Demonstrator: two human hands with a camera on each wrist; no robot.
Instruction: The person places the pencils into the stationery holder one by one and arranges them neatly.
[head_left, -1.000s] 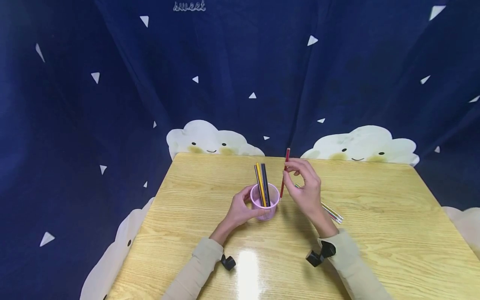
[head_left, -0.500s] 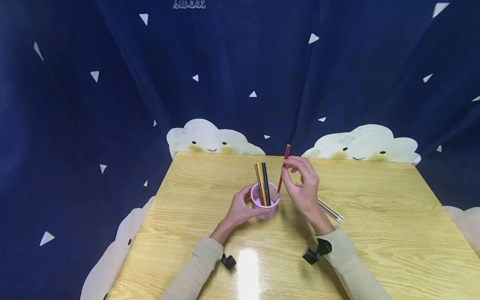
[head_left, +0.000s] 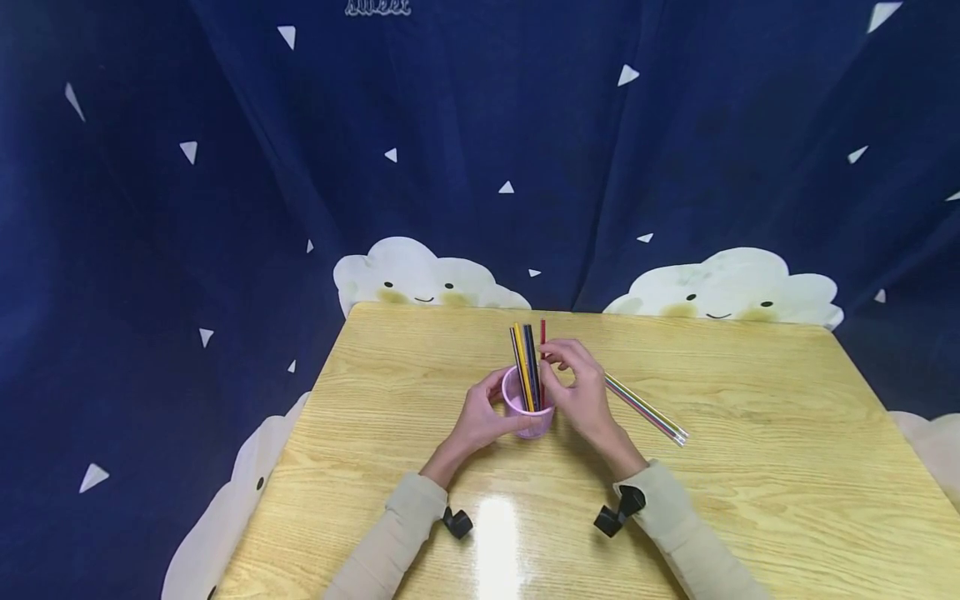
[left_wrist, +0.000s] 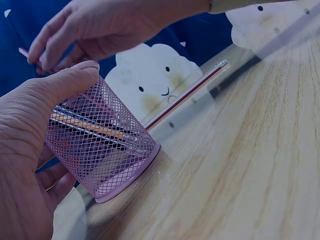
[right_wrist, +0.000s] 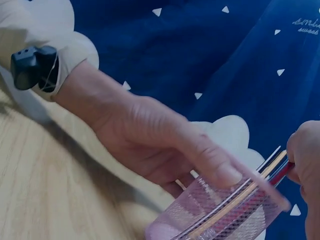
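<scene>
My left hand [head_left: 478,417] grips a pink mesh pencil cup [left_wrist: 107,155] on the table, thumb across the near side and fingers around the far side. Inside the cup lean a yellow pencil [head_left: 519,342] and several dark pencils [head_left: 530,350]. A red pencil [head_left: 543,330] stands at the cup's right side, its lower end inside the rim. My right hand [head_left: 588,398] pinches it between thumb and fingers, close over the rim. In the right wrist view, the right hand shows only partly at the right edge, and the pencils show through the mesh.
Several striped pencils [head_left: 647,408] lie together on the wooden table [head_left: 772,467], right of the cup and partly behind the right hand. A dark blue curtain [head_left: 480,125] with white triangles and clouds hangs behind the table. Each sleeve carries a small black camera [head_left: 619,512].
My right hand has moved left and down, bringing the red pencil from beside the cup to inside its rim. More of the loose pencils now shows. The left hand has stayed on the cup.
</scene>
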